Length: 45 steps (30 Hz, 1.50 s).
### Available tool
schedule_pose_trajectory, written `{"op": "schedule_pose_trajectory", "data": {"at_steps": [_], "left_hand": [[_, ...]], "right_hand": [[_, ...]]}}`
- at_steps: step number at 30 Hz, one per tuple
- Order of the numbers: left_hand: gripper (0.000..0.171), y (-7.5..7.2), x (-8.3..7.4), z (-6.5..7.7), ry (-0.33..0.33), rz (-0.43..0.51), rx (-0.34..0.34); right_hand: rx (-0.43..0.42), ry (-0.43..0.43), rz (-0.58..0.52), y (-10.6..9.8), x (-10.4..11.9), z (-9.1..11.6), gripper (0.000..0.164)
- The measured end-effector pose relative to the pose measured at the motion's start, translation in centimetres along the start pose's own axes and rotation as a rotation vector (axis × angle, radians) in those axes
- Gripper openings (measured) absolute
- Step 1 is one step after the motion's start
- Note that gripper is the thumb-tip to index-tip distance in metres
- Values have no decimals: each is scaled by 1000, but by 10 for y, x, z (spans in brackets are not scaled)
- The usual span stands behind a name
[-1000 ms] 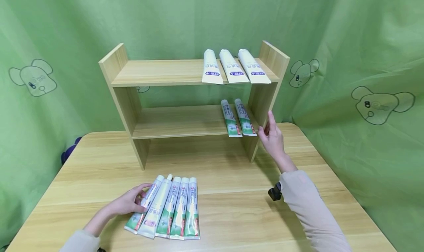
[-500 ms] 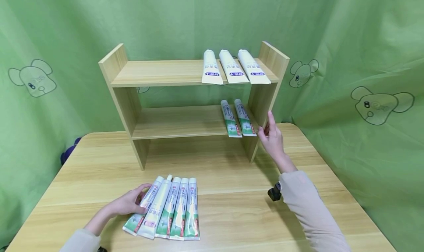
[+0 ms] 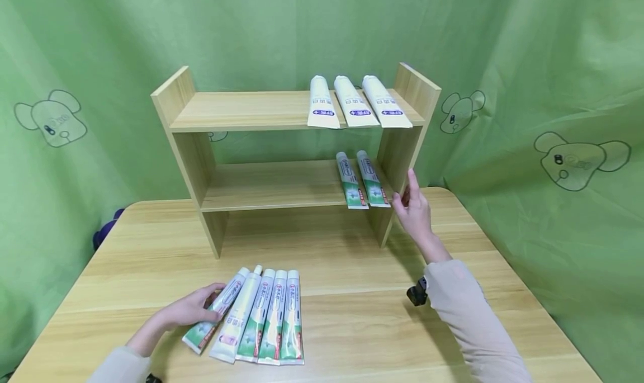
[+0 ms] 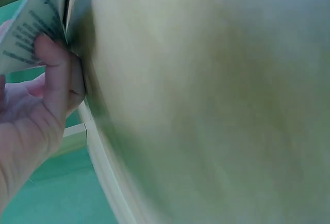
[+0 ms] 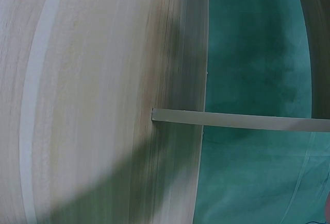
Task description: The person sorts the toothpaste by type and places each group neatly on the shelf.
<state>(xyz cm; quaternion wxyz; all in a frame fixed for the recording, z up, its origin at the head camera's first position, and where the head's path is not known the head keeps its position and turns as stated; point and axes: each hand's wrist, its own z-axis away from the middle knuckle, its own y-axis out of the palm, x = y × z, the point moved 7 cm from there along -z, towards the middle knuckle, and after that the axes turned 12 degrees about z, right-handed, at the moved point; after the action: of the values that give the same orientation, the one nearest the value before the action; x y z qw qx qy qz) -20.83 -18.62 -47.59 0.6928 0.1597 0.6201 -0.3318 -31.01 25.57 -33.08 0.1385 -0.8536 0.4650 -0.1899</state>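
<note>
On the table, my left hand [image 3: 193, 307] grips the leftmost toothpaste tube [image 3: 226, 296], white with a green lower end, thumb on its near side. In the left wrist view the thumb [image 4: 54, 62] presses on the tube's printed back [image 4: 31, 33]. Beside it lies a white toothpaste tube [image 3: 237, 318], then several green-and-white tubes [image 3: 274, 318] side by side. My right hand [image 3: 415, 212] is at the front edge of the wooden shelf's right side panel [image 3: 402, 154], index finger extended upward. Only a sliver of that hand shows in the right wrist view.
Three white tubes [image 3: 350, 100] lie at the right of the top shelf board [image 3: 246, 109]. Two green-and-white tubes [image 3: 371, 179] lie at the right of the middle board [image 3: 271, 184]. A green curtain [image 3: 282, 31] hangs behind the table [image 3: 352, 316].
The leftmost tube has swung its lower end to the left, away from the white tube beside it, with my left hand on it. My right hand has stayed at the side panel.
</note>
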Motion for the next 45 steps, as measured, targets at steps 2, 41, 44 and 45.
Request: {"op": "schedule_pose_trajectory", "data": {"at_steps": [2, 41, 44, 45], "left_hand": [[69, 0, 2, 0, -3, 22, 7], [70, 11, -45, -39, 124, 362, -35], [70, 11, -51, -43, 141, 378, -48], [70, 11, -53, -44, 149, 381, -54]], "right_hand": [[-2, 1, 3, 0, 0, 0, 82], [-13, -11, 1, 1, 2, -1, 81], [-17, -8, 0, 1, 1, -1, 80], [-16, -6, 0, 1, 1, -1, 80]]}}
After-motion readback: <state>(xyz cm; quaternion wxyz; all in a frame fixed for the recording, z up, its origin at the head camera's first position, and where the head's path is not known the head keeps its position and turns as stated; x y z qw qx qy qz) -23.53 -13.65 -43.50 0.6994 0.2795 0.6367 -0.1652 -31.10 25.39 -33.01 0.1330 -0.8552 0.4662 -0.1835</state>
